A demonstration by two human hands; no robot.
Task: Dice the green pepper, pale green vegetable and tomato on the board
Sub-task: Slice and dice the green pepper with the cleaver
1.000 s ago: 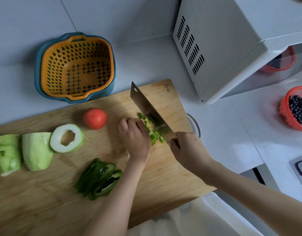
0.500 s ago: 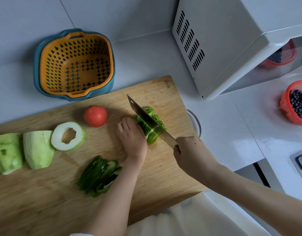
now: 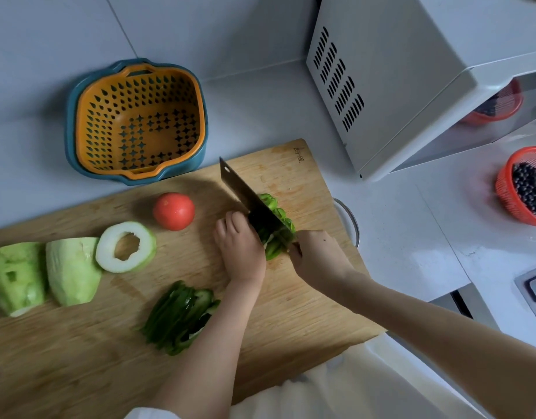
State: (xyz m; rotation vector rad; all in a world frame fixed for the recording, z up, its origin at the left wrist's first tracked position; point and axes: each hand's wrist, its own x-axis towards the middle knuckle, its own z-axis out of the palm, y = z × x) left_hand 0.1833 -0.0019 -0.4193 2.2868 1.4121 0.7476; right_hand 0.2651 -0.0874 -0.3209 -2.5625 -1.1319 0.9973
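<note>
The green pepper strips [image 3: 280, 214] lie at the cutting board's [image 3: 290, 313] right end under the cleaver [image 3: 245, 195]. The left hand [image 3: 242, 249] is curled over them against the blade, and the right hand [image 3: 318, 255] grips its handle. A slipping strip could pull that holding hand under the edge.

The wooden cutting board [image 3: 290, 313] holds a whole red tomato [image 3: 173, 211] near its far edge. At the left lie two peeled pale green vegetable chunks [image 3: 71, 270] and a hollow ring slice [image 3: 126, 247]. Dark green pepper strips [image 3: 179, 319] are heaped near the middle. A part-diced pepper bunch [image 3: 275, 213] lies under the cleaver [image 3: 248, 201].
</note>
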